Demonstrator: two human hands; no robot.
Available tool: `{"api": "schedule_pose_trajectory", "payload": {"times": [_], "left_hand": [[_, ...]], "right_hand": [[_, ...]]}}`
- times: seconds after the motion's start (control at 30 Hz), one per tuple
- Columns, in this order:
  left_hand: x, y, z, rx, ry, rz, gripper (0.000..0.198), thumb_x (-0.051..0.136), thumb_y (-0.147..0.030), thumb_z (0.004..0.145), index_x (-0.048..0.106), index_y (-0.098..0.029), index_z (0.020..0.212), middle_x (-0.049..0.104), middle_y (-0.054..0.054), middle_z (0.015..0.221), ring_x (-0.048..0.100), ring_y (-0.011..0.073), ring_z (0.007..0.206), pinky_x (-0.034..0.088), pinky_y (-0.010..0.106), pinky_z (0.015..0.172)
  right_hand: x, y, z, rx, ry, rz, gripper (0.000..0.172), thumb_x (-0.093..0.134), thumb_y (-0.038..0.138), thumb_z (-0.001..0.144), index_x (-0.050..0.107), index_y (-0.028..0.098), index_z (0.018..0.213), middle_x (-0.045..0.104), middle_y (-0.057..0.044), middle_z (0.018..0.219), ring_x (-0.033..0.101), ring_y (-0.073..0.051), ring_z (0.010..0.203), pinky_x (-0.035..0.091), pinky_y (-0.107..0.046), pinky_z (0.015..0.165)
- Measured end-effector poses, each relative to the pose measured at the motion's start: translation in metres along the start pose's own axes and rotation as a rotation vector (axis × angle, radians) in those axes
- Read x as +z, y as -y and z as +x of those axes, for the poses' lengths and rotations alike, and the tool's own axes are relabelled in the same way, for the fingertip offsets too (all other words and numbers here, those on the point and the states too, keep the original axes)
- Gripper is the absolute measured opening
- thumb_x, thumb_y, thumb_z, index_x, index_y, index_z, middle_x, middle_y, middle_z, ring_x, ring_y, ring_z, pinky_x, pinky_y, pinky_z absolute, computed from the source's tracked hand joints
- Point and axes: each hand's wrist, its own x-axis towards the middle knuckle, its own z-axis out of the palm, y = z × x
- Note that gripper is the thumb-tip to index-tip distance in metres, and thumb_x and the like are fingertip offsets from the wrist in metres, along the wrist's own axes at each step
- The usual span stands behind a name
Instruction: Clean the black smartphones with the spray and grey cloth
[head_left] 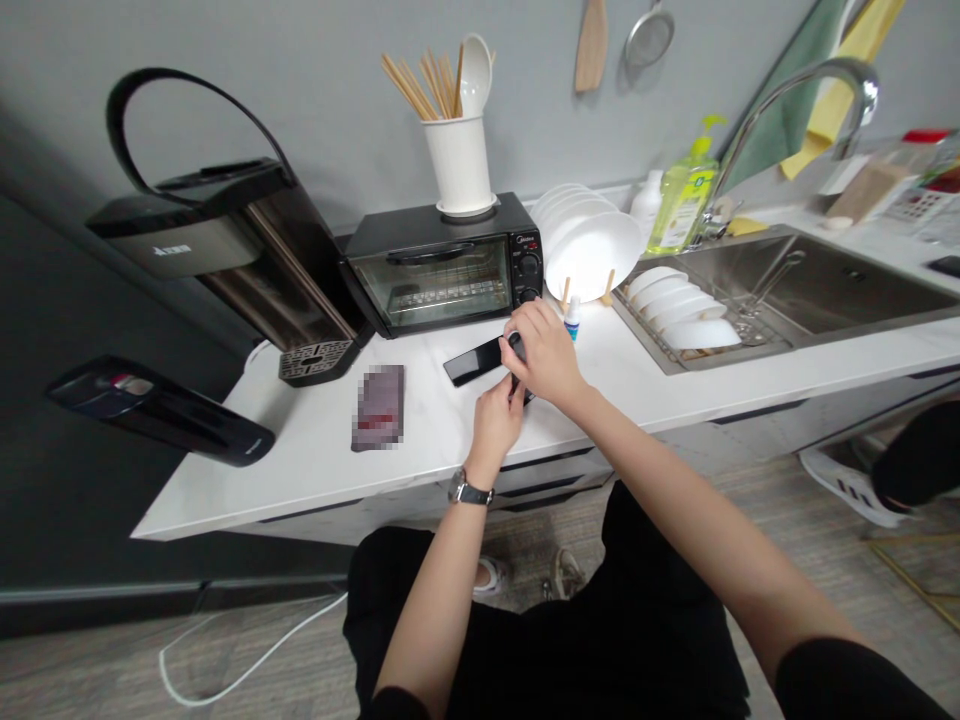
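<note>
My right hand (pixel 546 352) is closed round a small dark object (pixel 515 347) with a rounded end, above the white counter. My left hand (pixel 495 425) is closed lower on the same object; my fingers hide most of it, so its kind does not show. A flat, glossy black slab (pixel 472 363), like a phone, lies beside my hands, its right end covered by them. Just behind my right hand stands a small white spray bottle (pixel 573 318) with a blue label. To the left lies a dark purplish flat item (pixel 379 408), partly pixelated.
A toaster oven (pixel 442 265) bearing a white utensil holder (pixel 459 165) stands at the back. Left are a tall black appliance (pixel 247 230) and a dark flask-like item (pixel 165 412). Right are racked plates (pixel 592 255), a soap bottle (pixel 682 200), bowls (pixel 697 332) and a sink (pixel 847 290).
</note>
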Motion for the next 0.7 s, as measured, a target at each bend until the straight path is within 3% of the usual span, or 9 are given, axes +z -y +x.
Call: {"api": "schedule_pose_trajectory", "payload": {"times": [0.1,0.27,0.4,0.57,0.7], "left_hand": [[0.001,0.001,0.001,-0.01,0.01,0.032,0.019,0.051,-0.019,0.098,0.07,-0.019,0.098,0.077,0.01,0.087,0.072,0.0259,0.08,0.046,0.031,0.071],[0.0,0.001,0.001,0.016,0.01,0.036,0.021,0.05,-0.02,0.099,0.07,-0.019,0.105,0.078,0.009,0.09,0.073,0.0264,0.081,0.047,0.031,0.072],[0.0,-0.001,0.001,0.023,0.007,0.008,0.024,0.048,-0.025,0.103,0.07,-0.02,0.114,0.079,0.01,0.095,0.074,0.025,0.083,0.048,0.03,0.073],[-0.001,-0.004,0.001,0.008,0.01,0.013,0.024,0.049,-0.027,0.104,0.07,-0.019,0.113,0.078,0.008,0.092,0.073,0.023,0.081,0.046,0.028,0.07],[-0.002,-0.005,0.0,0.007,0.006,-0.007,0.023,0.049,-0.026,0.104,0.07,-0.02,0.109,0.077,0.007,0.089,0.071,0.0218,0.077,0.044,0.028,0.068]], "right_hand": [[0.004,0.002,-0.002,-0.143,0.008,-0.019,0.025,0.037,0.018,0.103,0.061,0.022,0.097,0.063,-0.007,0.095,0.057,-0.025,0.103,0.039,-0.051,0.115],[0.005,-0.002,-0.006,-0.254,0.046,-0.001,0.032,0.035,0.014,0.105,0.063,0.023,0.116,0.067,-0.007,0.103,0.058,-0.024,0.107,0.042,-0.047,0.109],[-0.004,-0.006,-0.004,-0.109,0.052,-0.013,0.03,0.046,0.029,0.103,0.06,0.02,0.128,0.068,-0.009,0.103,0.059,-0.029,0.102,0.046,-0.047,0.095],[-0.01,-0.009,-0.001,0.068,0.001,0.004,0.026,0.059,0.042,0.095,0.061,0.021,0.11,0.068,-0.01,0.104,0.06,-0.03,0.103,0.048,-0.042,0.087],[-0.004,-0.009,-0.002,0.243,-0.004,0.061,0.041,0.067,0.05,0.087,0.055,0.022,0.115,0.068,-0.01,0.11,0.065,-0.03,0.098,0.051,-0.039,0.077]]}}
